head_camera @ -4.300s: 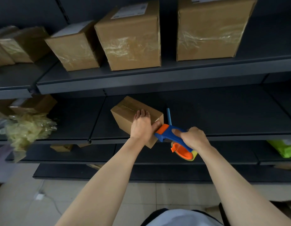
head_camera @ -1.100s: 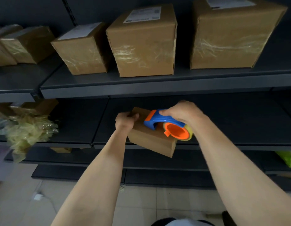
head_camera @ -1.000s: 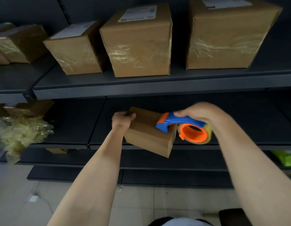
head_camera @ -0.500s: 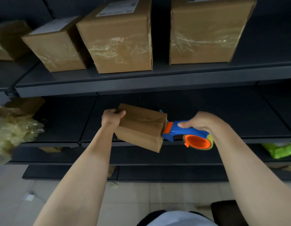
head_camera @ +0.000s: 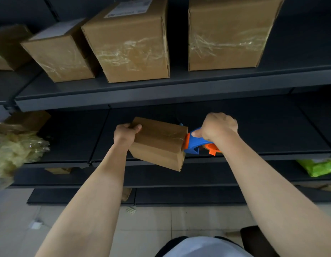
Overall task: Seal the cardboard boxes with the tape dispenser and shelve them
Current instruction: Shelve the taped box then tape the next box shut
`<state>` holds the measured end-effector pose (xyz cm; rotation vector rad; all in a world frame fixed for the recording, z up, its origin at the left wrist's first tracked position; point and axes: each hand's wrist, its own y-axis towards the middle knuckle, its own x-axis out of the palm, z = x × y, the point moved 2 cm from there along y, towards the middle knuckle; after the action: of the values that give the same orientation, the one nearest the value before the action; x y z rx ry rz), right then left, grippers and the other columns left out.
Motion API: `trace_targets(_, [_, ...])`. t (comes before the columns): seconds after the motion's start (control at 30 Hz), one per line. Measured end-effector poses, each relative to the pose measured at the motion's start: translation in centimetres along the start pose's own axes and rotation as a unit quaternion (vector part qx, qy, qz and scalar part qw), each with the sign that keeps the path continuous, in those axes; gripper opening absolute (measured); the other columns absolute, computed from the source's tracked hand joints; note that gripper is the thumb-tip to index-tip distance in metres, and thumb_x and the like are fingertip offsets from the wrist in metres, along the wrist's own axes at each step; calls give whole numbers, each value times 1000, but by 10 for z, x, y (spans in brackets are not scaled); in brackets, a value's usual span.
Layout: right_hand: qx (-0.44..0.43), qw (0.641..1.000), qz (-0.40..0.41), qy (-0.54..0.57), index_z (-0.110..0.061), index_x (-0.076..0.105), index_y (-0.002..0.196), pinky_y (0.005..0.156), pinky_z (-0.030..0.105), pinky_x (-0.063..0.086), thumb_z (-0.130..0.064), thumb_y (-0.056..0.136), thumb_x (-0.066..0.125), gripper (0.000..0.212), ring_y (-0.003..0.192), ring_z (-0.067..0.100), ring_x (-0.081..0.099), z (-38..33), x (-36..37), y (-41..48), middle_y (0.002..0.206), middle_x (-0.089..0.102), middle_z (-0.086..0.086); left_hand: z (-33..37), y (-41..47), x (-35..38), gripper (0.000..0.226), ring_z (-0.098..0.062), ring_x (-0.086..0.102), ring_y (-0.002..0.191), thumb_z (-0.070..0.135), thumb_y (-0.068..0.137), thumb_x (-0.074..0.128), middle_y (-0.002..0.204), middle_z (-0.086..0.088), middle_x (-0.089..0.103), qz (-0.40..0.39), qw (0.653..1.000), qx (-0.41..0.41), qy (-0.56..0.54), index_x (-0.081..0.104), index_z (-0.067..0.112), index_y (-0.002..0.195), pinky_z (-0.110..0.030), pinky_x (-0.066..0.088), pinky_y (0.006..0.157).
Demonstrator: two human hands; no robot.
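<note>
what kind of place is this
Probably a stockroom or small warehouse: dark metal shelving holds taped, labelled cardboard boxes, and the right hand presses a tape dispenser to a small box.

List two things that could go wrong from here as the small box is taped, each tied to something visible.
1. The left hand grips the small box by its left end only; the pull of the tape dispenser in the right hand at the opposite edge might twist it loose.
2. The tape on top looks wrinkled, so the seal may lift.
</note>
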<state>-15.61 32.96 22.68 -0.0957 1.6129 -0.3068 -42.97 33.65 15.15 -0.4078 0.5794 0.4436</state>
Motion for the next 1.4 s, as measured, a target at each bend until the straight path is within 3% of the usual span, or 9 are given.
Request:
trace_targets(0.17, [-1, 998, 54, -29, -16, 61, 88, 86, 37, 34, -42, 87, 64, 26, 66, 20, 51, 1, 48, -9, 65, 51, 1, -1, 0, -1, 61, -27, 54, 116, 41, 86, 66, 131, -9, 56, -15, 1000, 5, -2, 48, 13, 136, -33, 45, 92])
trace_targets(0.3, [84, 992, 93, 9, -4, 54, 126, 99, 44, 34, -43, 96, 46, 50, 112, 33, 55, 24, 73, 10, 119, 62, 15, -2, 1, -1, 62, -26, 54, 117, 42, 86, 65, 132, -8, 55, -19, 1000, 0, -7, 47, 14, 138, -35, 45, 95])
trace_targets(0.43, [119, 991, 14, 62, -1, 41, 138, 108, 43, 29, -19, 95, 53, 49, 126, 33, 45, 37, 93, 32, 135, 51, 17, -1, -1, 0, 58, -25, 55, 115, 41, 87, 64, 130, -7, 57, -18, 1000, 3, -9, 48, 15, 136, -31, 45, 89])
trace_targets(0.63, [65, 964, 125, 223, 0, 49, 126, 98, 45, 40, -42, 100, 36, 51, 117, 38, 50, 7, 88, 22, 126, 56, 22, -1, -2, 1, 55, -25, 56, 111, 42, 88, 62, 127, -7, 58, -17, 1000, 9, -1, 50, 15, 134, -29, 43, 81])
trace_targets(0.8, [81, 846, -63, 523, -4, 22, 147, 100, 39, 43, -73, 79, 51, 101, 130, 34, 44, -66, 85, -9, 148, 37, 18, -2, -5, 2, 65, -26, 54, 114, 49, 88, 58, 134, -8, 53, -19, 999, 14, 30, 40, 17, 142, -30, 44, 80])
trace_targets(0.9, [149, 793, -56, 588, -10, 29, 134, 83, 35, 45, -61, 76, 67, 87, 114, 31, 55, -83, 88, -10, 135, 47, 14, -2, -10, 5, 80, -27, 55, 111, 67, 80, 54, 130, -7, 53, -15, 994, 31, 101, 38, 18, 140, -34, 45, 78])
trace_targets(1.07, [143, 804, -37, 576, -9, 35, 127, 69, 31, 41, -52, 86, 62, 65, 96, 25, 57, -84, 89, -2, 124, 54, 12, 6, -9, 11, 109, -33, 53, 114, 85, 61, 52, 131, -11, 50, -12, 976, 19, 218, 32, 12, 140, -40, 49, 82])
trace_targets(1.3, [126, 807, -1, 576, -7, 41, 132, 74, 31, 39, -44, 101, 35, 49, 107, 31, 58, -74, 94, -7, 124, 56, 16, -9, -2, -3, 77, -21, 59, 96, 69, 76, 58, 124, -8, 60, 42, 998, 5, 54, 52, 14, 129, -30, 41, 68])
trace_targets(1.4, [127, 831, -14, 542, -7, 38, 128, 69, 32, 40, -60, 90, 47, 66, 94, 27, 58, -79, 91, -6, 109, 54, 8, 5, -11, 8, 103, -27, 56, 103, 88, 69, 37, 127, -17, 55, 20, 973, 11, 228, 44, 6, 132, -41, 47, 85])
